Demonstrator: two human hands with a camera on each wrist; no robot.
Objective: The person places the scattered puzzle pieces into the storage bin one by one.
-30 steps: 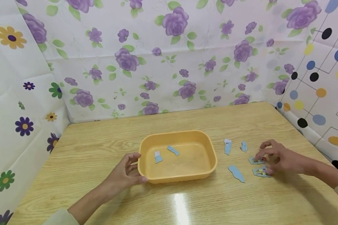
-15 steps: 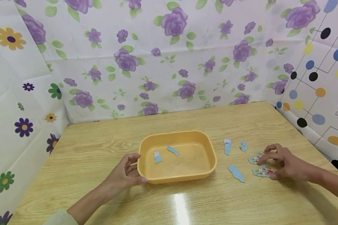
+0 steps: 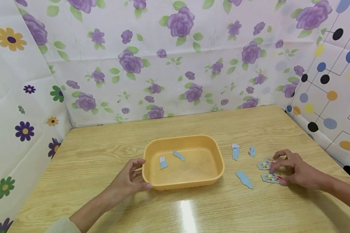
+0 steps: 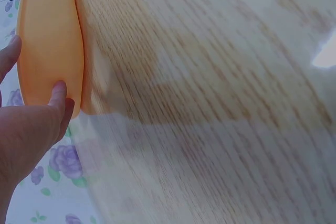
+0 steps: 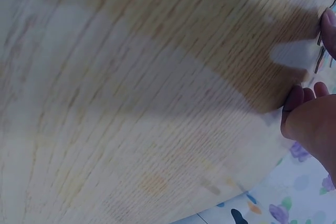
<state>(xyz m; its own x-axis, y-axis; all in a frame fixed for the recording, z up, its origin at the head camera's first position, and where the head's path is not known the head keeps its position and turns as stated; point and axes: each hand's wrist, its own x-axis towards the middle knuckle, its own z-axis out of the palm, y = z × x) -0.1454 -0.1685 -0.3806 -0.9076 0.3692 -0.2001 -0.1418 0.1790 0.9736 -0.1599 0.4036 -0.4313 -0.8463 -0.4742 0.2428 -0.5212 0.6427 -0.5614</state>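
My left hand point(image 3: 127, 181) holds the left end of a yellow plastic basin point(image 3: 186, 185), thumb at the near corner and fingers along the side wall; the left wrist view shows the fingers against that wall. Inside the basin lie two light-blue puzzle pieces, one with a white end point(image 3: 163, 162) and one narrow point(image 3: 179, 155). At the right, my right hand point(image 3: 296, 170) pinches a colourful puzzle piece point(image 3: 269, 178) on the table, thumb at its right corner and index finger at its upper edge. Just behind lies a second colourful piece point(image 3: 263, 164), partly under the fingers.
Between basin and right hand lie a plain blue piece point(image 3: 245, 180), a blue-and-white piece point(image 3: 235, 152) and a small blue piece point(image 3: 252, 151). The wooden table point(image 3: 110, 142) meets a flowered cloth wall point(image 3: 151, 81) behind, with patterned cloth at both sides.
My right hand has drawn back slightly to the right, uncovering more of the two colourful pieces; its index finger has shifted from the back piece towards the near one. The left hand and basin stay put.
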